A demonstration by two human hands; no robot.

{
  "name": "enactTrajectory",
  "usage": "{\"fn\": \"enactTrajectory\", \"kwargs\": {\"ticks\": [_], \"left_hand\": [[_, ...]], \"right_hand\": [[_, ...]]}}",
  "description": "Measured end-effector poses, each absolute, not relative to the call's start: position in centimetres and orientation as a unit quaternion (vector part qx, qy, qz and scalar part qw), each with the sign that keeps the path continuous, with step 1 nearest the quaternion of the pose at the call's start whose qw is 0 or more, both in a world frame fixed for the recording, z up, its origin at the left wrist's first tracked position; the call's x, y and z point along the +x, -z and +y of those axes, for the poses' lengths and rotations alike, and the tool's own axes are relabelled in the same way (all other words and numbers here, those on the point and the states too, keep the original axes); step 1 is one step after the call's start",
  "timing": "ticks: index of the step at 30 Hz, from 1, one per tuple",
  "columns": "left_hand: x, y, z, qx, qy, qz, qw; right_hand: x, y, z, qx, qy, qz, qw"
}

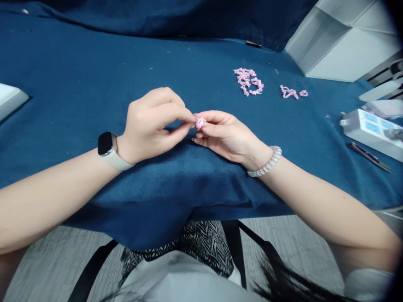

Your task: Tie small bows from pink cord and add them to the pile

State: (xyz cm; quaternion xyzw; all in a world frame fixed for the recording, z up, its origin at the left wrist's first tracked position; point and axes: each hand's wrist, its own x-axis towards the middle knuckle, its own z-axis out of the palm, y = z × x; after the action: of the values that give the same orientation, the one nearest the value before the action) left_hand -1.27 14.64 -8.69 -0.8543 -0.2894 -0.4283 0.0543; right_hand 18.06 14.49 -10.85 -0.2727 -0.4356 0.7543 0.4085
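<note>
Close to the table's front edge, my two hands meet around a small pink knotted cord piece (200, 123). My left hand (157, 121) pinches its left side between thumb and forefinger. From the other side, the thumb and fingers of my right hand (225, 134) grip the same piece; fingertips partly cover it. Farther back on the blue cloth lies a cluster of pink knotted cord pieces (244, 78). A smaller group of pink cord pieces (290, 92) rests to its right.
A blue cloth (94, 75) covers the table. White box-like compartments (343, 54) stand at the back right. Below them are a white box with blue labels (374, 128) and dark tweezers or small snips (368, 157). A white object (11, 100) sits at the left edge.
</note>
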Motion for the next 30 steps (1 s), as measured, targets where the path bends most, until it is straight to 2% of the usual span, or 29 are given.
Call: {"fn": "enactTrajectory", "kwargs": {"ticks": [16, 24, 30], "left_hand": [[-1.73, 8.92, 15.07, -0.854, 0.448, -0.249, 0.09], [-1.61, 8.76, 15.04, -0.842, 0.438, -0.306, 0.069], [-1.96, 9.09, 15.51, -0.846, 0.468, -0.247, 0.069]], "right_hand": [[18.01, 10.33, 14.28, -0.301, -0.737, -0.435, 0.42], [18.08, 10.22, 14.29, -0.323, -0.699, -0.449, 0.453], [18.14, 10.35, 14.47, -0.35, -0.674, -0.459, 0.462]]}}
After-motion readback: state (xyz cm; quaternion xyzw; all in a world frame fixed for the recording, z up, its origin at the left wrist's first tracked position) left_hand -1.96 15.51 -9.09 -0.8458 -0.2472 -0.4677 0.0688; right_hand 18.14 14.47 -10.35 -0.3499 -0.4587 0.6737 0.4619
